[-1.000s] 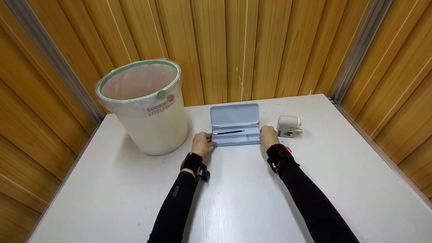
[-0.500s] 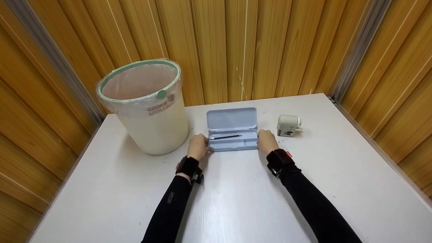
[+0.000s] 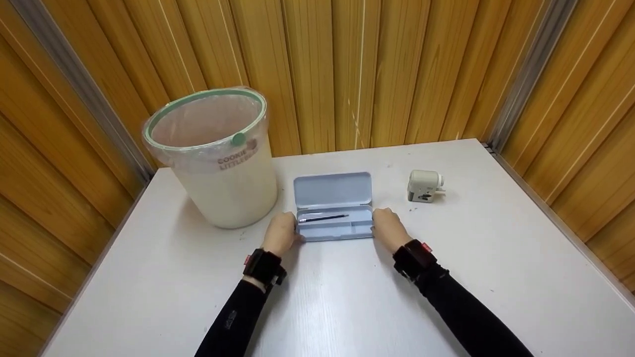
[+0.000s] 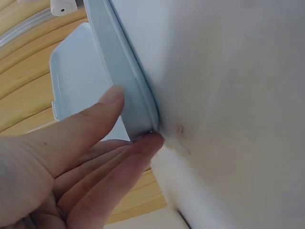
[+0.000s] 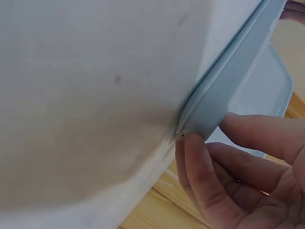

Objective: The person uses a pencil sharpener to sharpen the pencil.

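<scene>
A light blue pencil case (image 3: 325, 231) lies on the white table with its lid (image 3: 333, 190) raised at the back. In its rear compartment rests a slim dark pen or pencil (image 3: 325, 218) with a silvery left end. My left hand (image 3: 280, 232) grips the case's left end. In the left wrist view, the thumb is on the front wall of the case (image 4: 116, 62) and fingertips are at its lower corner. My right hand (image 3: 390, 229) holds the opposite end; the right wrist view shows its fingers (image 5: 202, 176) around the corner of the case (image 5: 217, 102).
Left of the case stands a large cream bucket (image 3: 233, 193) with a green rim and a clear plastic liner. A small off-white box-shaped device (image 3: 423, 186) with a white knob sits to the right. Wood-patterned panels (image 3: 342, 74) enclose the table (image 3: 332, 297) at back and sides.
Both hands have drawn the open pencil case toward the person and slightly left across the table. The pen or pencil has travelled along inside it. Bucket and off-white device stay in place.
</scene>
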Demonstrator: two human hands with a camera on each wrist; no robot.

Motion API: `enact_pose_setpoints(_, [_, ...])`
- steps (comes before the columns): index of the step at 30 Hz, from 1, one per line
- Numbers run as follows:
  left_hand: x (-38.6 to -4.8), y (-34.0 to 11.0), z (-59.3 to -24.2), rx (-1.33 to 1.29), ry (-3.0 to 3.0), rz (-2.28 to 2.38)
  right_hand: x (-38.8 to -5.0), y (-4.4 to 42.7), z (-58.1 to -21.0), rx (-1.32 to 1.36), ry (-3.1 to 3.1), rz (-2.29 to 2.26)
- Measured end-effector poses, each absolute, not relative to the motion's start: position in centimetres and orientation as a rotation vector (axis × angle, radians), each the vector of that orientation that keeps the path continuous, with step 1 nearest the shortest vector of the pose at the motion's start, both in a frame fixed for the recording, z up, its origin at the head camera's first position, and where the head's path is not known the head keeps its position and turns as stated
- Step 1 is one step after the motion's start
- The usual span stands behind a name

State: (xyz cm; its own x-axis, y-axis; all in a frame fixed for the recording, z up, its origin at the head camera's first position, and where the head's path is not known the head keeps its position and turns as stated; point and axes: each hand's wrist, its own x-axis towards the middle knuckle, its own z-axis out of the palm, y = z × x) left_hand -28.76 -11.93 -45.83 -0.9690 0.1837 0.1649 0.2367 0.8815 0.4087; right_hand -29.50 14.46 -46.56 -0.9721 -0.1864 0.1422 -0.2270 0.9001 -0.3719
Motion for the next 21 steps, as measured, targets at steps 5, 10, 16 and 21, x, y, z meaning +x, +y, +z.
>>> enact_pose_setpoints(5, [-26.8,-12.6,-46.0,-0.39,-2.903,-0.617,-27.6,14.0,-46.8,0.348,-2.964,0.59])
enact_pose_setpoints(10, [-25.3,-12.7,-46.0,-0.401,-2.91,-0.629,-26.3,13.6,-46.8,0.353,-2.973,0.574])
enact_pose_setpoints(16, [-24.6,-13.0,-46.0,-0.383,-2.916,-0.637,-25.5,13.4,-46.7,0.372,-2.958,0.588])
enact_pose_setpoints(21, [-24.8,-13.1,-45.6,-0.381,-2.945,-0.623,-25.3,13.3,-46.7,0.35,-2.961,0.597])
